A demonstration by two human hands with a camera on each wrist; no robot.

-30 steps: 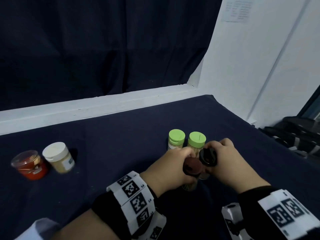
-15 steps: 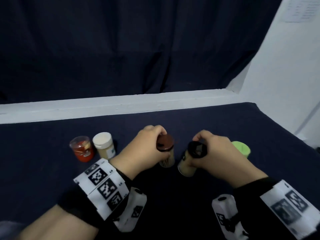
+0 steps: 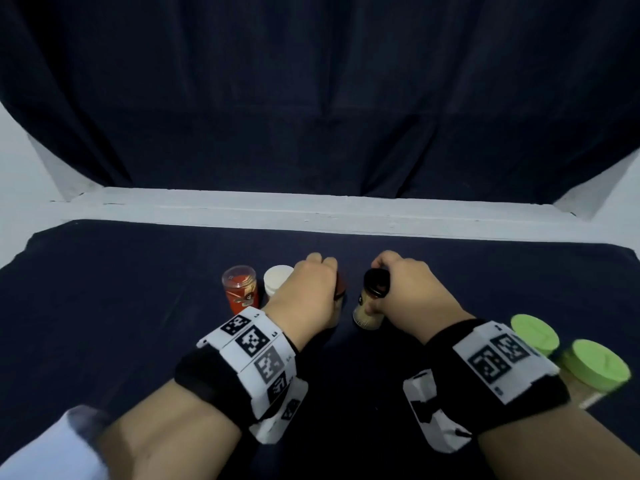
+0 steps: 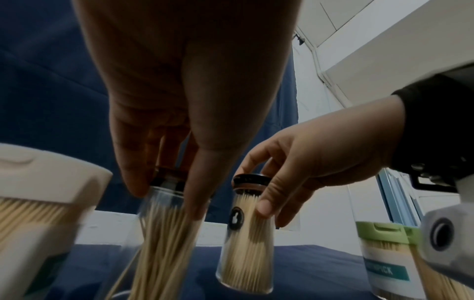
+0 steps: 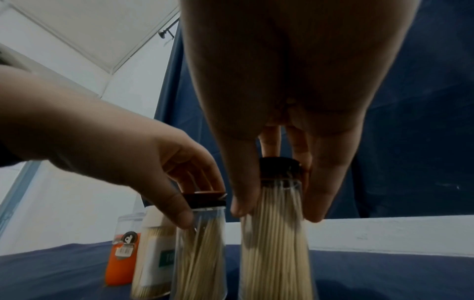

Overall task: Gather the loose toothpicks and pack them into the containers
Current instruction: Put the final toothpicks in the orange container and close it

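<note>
Jars full of toothpicks: left hand point(image 3: 304, 296) grips one jar point(image 5: 200, 239), right hand point(image 3: 401, 292) grips the other jar point(image 3: 369, 306). Next, maybe set both down beside the rest.

Head cam looks down over both wrists at the table point(image 3: 138, 306). Each wrist cam sits low and close, peering up along its fingers; both catch the same two clear toothpick jars point(image 4: 246, 233).

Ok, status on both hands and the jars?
Left hand grips brown-capped jar. Right hand grips black-capped jar. Both full of toothpicks, capped. Nothing in the way.
</note>
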